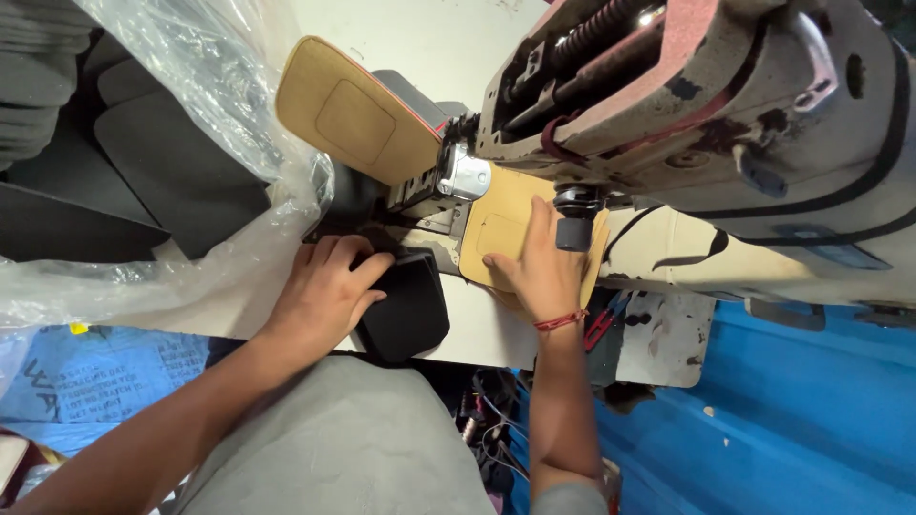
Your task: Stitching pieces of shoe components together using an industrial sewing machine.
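Soft, even daylight is filling a sharp, wide-angle view.
Glare is flashing off the plastic sheet [191, 86] at upper left; the machine [706, 105] is shading the bench [477, 329] beneath it, and straight edges are bowing near the corners.

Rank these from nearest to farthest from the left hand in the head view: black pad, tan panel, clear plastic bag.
1. black pad: under the left hand.
2. clear plastic bag: to its upper left.
3. tan panel: across, under the right hand.
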